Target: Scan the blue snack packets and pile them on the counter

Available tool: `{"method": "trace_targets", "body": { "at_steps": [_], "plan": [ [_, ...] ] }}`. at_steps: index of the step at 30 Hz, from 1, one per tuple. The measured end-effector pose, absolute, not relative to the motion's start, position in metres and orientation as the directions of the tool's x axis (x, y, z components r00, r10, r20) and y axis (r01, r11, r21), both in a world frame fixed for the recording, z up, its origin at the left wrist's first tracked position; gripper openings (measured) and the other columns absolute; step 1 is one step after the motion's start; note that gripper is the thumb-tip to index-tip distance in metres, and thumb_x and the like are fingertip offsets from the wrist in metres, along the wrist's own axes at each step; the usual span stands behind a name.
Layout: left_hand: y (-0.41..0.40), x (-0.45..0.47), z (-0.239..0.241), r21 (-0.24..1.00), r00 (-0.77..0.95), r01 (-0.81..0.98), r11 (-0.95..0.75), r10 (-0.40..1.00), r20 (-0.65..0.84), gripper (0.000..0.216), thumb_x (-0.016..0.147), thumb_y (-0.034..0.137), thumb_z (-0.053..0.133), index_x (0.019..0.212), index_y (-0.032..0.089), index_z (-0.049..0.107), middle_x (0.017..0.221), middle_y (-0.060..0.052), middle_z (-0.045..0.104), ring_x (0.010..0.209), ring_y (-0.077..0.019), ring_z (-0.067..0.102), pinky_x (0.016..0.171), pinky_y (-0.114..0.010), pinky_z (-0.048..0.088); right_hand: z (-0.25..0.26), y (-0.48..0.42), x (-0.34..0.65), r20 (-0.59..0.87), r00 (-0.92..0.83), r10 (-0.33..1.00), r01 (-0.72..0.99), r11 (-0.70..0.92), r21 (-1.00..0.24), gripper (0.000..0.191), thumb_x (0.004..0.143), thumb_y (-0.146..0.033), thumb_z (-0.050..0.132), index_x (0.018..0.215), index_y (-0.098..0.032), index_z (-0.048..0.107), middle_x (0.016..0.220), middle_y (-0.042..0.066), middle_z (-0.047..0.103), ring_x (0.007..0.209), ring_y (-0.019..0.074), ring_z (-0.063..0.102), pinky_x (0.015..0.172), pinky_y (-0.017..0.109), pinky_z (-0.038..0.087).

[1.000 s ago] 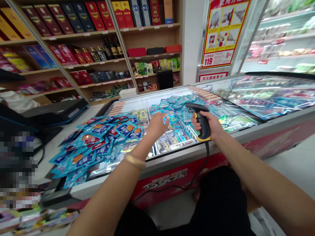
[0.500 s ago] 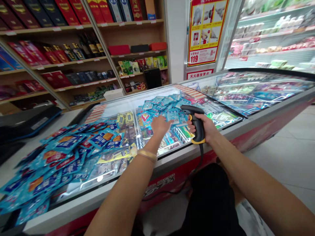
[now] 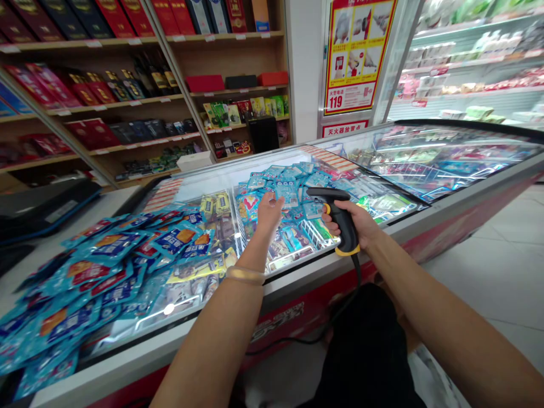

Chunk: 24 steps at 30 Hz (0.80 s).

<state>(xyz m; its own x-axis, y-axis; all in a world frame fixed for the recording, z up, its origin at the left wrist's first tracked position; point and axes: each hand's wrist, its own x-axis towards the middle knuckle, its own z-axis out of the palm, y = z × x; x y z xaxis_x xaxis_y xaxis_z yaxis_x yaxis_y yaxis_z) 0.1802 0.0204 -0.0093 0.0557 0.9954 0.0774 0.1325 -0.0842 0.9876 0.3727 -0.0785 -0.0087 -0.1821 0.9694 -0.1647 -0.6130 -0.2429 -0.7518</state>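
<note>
My left hand [image 3: 269, 213], with a gold-coloured bangle at the wrist, is over the freezer's glass top. Its finger and thumb are at the edge of a small blue snack packet [image 3: 288, 194], seemingly pinching it; the grip is partly hidden. My right hand [image 3: 360, 222] is wrapped round the handle of a black and yellow barcode scanner [image 3: 345, 225], whose head points left toward the packets. Beneath and behind the left hand spreads a pile of similar blue packets [image 3: 259, 180]. Another heap of blue packets [image 3: 114, 247], with dark blue and red labels, lies at the left.
A long chest freezer [image 3: 297, 280] with a glass top runs across the view, frozen goods showing inside. The scanner's cable [image 3: 359, 277] hangs down in front of it. Behind are shelves [image 3: 238, 38] of boxes and bottles. A dark device [image 3: 51, 204] stands on the left counter.
My left hand has shifted slightly left and up, and the packet by its fingers has shifted with it. The scanner in my right hand has tilted a little.
</note>
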Motion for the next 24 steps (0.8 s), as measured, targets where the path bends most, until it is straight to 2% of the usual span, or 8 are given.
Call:
{"method": "trace_targets", "body": {
  "at_steps": [10,14,19,24],
  "plan": [
    [0.0190,0.1805,-0.0086,0.987,0.059,0.139,-0.087,0.995,0.079,0.009,0.091,0.028,0.055,0.091,0.022,0.048,0.077,0.003,0.058,0.067,-0.0151,0.070,0.051,-0.021,0.040,-0.0059,-0.0793,0.3703,-0.207,-0.187,0.960,-0.599,-0.279,-0.751,0.014,0.082,-0.029,0.061,0.084,-0.015,0.059,0.066,0.002,0.055,0.049,0.0096,0.047,0.041,0.018,0.042],
    [0.0203,0.1792,-0.0102,0.984,0.073,0.149,-0.096,0.994,0.086,0.010,0.090,0.029,0.054,0.089,0.023,0.047,0.076,0.003,0.058,0.067,-0.0158,0.069,0.056,-0.024,0.045,-0.0059,-0.0788,0.3700,-0.206,-0.187,0.961,-0.596,-0.277,-0.753,0.013,0.083,-0.028,0.060,0.085,-0.016,0.058,0.066,0.003,0.056,0.049,0.0100,0.047,0.041,0.019,0.042],
    [0.0201,0.1815,-0.0108,0.994,0.067,0.072,-0.076,0.995,0.071,0.010,0.089,0.026,0.056,0.086,0.023,0.046,0.075,0.004,0.054,0.068,-0.0173,0.069,0.061,-0.027,0.048,-0.0044,-0.0800,0.3703,-0.219,-0.195,0.956,-0.599,-0.293,-0.745,0.013,0.084,-0.029,0.058,0.085,-0.016,0.058,0.066,0.002,0.055,0.049,0.0098,0.045,0.041,0.018,0.041],
    [0.0145,0.1766,-0.0029,0.991,-0.024,0.073,-0.114,0.993,0.116,0.013,0.087,0.023,0.056,0.082,0.022,0.044,0.073,0.004,0.049,0.063,-0.0112,0.056,0.057,-0.023,0.048,-0.0030,-0.0810,0.3674,-0.202,-0.192,0.960,-0.627,-0.279,-0.728,0.013,0.080,-0.028,0.061,0.086,-0.016,0.058,0.066,0.002,0.054,0.049,0.0095,0.044,0.041,0.018,0.041]
  ]
}}
